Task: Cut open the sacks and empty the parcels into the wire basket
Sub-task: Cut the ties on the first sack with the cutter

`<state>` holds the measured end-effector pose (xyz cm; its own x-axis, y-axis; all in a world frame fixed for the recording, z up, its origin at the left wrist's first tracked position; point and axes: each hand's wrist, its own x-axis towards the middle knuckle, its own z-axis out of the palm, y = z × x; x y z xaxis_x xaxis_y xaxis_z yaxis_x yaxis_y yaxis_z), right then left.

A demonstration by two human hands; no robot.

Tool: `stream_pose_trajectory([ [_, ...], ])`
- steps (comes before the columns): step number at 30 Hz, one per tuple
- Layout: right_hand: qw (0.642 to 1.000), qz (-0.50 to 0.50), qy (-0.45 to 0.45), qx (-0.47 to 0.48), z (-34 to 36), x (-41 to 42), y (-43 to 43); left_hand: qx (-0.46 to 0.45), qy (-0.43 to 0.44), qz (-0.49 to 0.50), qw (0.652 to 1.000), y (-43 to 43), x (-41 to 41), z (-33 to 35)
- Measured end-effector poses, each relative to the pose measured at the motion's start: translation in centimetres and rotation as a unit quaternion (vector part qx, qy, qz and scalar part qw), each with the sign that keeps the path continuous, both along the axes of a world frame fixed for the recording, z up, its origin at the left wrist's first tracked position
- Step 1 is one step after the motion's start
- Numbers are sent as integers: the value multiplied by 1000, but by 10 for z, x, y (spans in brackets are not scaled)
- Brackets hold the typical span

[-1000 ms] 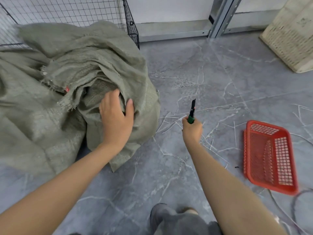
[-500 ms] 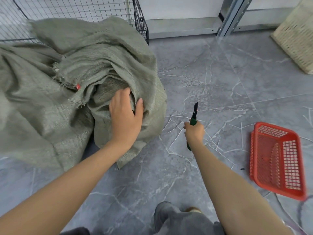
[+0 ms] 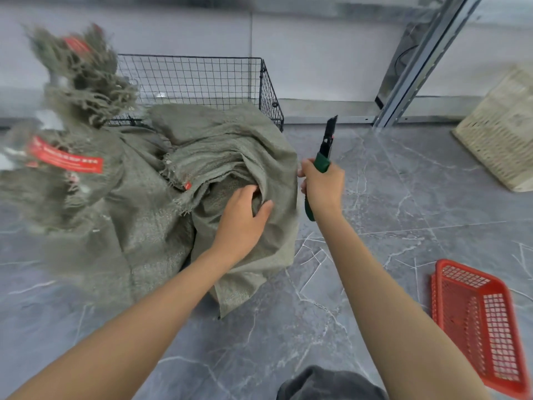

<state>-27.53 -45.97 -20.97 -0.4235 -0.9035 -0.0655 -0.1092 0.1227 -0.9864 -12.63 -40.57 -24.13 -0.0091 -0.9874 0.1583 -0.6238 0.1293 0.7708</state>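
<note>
sack gripped, knife up beside it

at the far left a grey woven sack [image 3: 72,197] stood blurred on the floor [image 3: 403,226], its frayed top [image 3: 86,76] bunched upward and a red label [image 3: 66,160] across its side. behind it, against the wall, stood the wire basket [image 3: 202,79], black and open at the top. a second sack [image 3: 219,140] leaned in front of the basket, its upper cloth touching the basket's near wire wall and its mouth crumpled in folds. whether anything lay inside either sack could not be told.

the left hand [image 3: 242,223] reached into those folds; its grip was clamped on the second sack, fingers curled into a crease and thumb pressed over the cloth. just beside the sack's right edge, the right hand [image 3: 323,189] had its grip closed round the green handle of a knife [image 3: 326,148], the dark blade pointing up and tilted slightly right, apart from the cloth.

farther right a metal post [image 3: 418,59] rose at a slant from the floor by the wall. a pale woven basket [image 3: 501,134] sat at the right edge, and a red plastic basket [image 3: 478,321] lay on the floor nearer the person, well apart from the sacks. grey trouser cloth [image 3: 326,385] showed at the bottom.
</note>
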Motion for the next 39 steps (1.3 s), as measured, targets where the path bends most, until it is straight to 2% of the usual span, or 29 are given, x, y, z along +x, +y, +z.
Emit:
stream_pose_trajectory([
  [4, 998, 43, 20, -43, 42, 27, -2, -4, 39, 7, 999, -5, 9, 9],
  [7, 993, 106, 31, -41, 55, 48, -3, 1, 91, 50, 995, -12, 20, 15],
  [10, 983, 167, 80, 0, 55, 66, -3, 78, 152, 137, 976, -17, 34, 20],
  [12, 976, 190, 104, 27, 51, 74, -3, 136, 228, 195, 944, -22, 41, 22],
  [13, 973, 199, 108, 36, 49, 78, -2, 163, 298, 224, 914, -24, 44, 23],
  [14, 972, 205, 111, 41, 46, 81, -1, 193, 394, 249, 863, -28, 47, 24],
  [16, 971, 207, 111, 45, 43, 86, 0, 244, 580, 273, 728, -33, 54, 26],
  [17, 972, 205, 110, 46, 42, 87, 0, 255, 641, 279, 667, -35, 58, 27],
  [18, 972, 201, 109, 46, 41, 88, 1, 254, 682, 287, 623, -37, 61, 28],
  [19, 973, 199, 110, 47, 41, 89, 1, 250, 713, 294, 586, -39, 63, 29],
  [21, 973, 196, 109, 48, 40, 90, 1, 247, 750, 301, 535, -41, 66, 32],
  [23, 974, 195, 106, 48, 40, 90, 2, 245, 765, 296, 517, -43, 68, 36],
  [25, 974, 194, 110, 49, 41, 89, 3, 237, 761, 294, 528, -44, 69, 40],
  [26, 974, 194, 110, 50, 41, 88, 3, 231, 747, 295, 550, -44, 69, 43],
  [29, 975, 193, 94, 53, 45, 84, 4, 178, 671, 328, 640, -44, 66, 59],
  [31, 978, 188, 76, 47, 51, 82, 5, 117, 596, 342, 717, -43, 63, 69],
  [33, 980, 187, 60, 36, 58, 81, 7, 57, 510, 315, 798, -37, 60, 80],
  [35, 978, 200, 48, 14, 67, 83, 9, 12, 418, 295, 859, -31, 57, 87],
  [37, 974, 224, 46, -7, 76, 85, 13, -23, 350, 281, 893, -26, 53, 92],
  [39, 967, 249, 45, -25, 84, 88, 17, -55, 317, 267, 909, -24, 50, 93],
])
